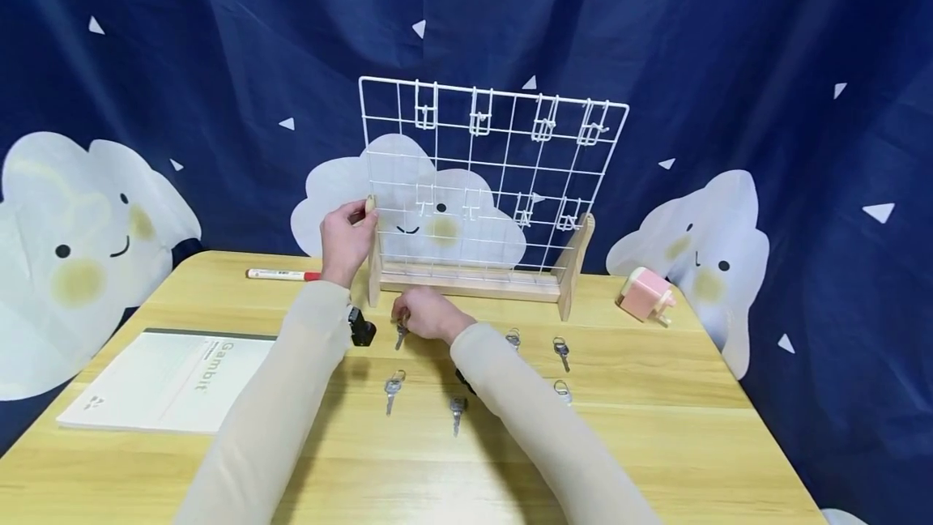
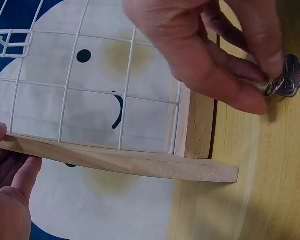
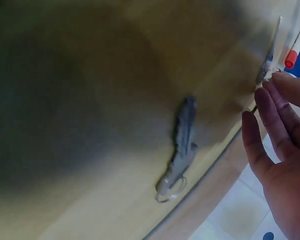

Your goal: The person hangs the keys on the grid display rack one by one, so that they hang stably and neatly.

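In the head view, the left hand (image 1: 350, 240) grips the left post (image 1: 375, 275) of the wire rack (image 1: 470, 288), while the right hand (image 1: 433, 314) holds a key (image 1: 400, 338) just in front of the rack's left end. Other keys (image 1: 394, 386) lie before the rack; a marker (image 1: 283, 275) and a notebook (image 1: 171, 383) lie to its left, a pink box (image 1: 645, 295) to its right. In the left wrist view, the right hand's fingers pinch the key's ring (image 2: 273, 88) beside the rack's foot. In the right wrist view, a blurred loose key (image 3: 180, 147) lies near the rack's base.
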`<state>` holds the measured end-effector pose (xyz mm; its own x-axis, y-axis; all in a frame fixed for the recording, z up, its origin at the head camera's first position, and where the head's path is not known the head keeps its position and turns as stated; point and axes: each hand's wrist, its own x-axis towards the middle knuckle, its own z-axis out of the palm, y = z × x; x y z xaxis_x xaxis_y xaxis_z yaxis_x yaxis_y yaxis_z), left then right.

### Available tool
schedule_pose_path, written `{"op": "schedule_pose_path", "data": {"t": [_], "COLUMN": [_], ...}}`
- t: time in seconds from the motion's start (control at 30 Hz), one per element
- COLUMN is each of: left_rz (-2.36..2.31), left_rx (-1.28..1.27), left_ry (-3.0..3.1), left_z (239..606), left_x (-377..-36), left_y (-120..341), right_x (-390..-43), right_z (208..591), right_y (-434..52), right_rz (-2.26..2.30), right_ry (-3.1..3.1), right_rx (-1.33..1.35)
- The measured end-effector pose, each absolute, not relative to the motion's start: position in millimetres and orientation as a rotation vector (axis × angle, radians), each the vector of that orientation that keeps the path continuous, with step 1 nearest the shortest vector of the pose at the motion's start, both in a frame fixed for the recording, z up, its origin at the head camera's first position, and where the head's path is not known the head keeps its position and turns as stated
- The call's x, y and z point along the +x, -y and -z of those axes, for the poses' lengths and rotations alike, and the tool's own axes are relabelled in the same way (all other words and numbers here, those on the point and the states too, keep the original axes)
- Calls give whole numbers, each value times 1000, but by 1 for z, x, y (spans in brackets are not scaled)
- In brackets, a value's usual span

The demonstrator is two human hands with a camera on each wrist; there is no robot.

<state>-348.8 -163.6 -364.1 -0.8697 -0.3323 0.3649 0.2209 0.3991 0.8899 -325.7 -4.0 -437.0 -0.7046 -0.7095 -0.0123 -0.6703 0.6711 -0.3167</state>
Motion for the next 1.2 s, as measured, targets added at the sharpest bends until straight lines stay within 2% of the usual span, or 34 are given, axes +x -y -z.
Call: {"op": "schedule_pose_path", "data": {"t": [0.43, 0.67, 0.93, 1.2], "left_rz": [1534, 1538, 1558, 1560], "left_rx": [120, 107, 130, 136], "left_ry": [2167, 2154, 2151, 2153], "left_z": [366, 363, 362, 363], "left_x": [-348, -347, -345, -346], "left_y": [161, 160, 162, 163], "right_x": [-327, -318, -309, -306], "right_z": [440, 419, 393, 375], "right_y": [-7, -17, -32, -50], "right_rz": [451, 633, 994, 1112], "right_ry": [-2751, -2697, -2609, -2598], "right_rx": [-1121, -1146, -1043, -1014]}}
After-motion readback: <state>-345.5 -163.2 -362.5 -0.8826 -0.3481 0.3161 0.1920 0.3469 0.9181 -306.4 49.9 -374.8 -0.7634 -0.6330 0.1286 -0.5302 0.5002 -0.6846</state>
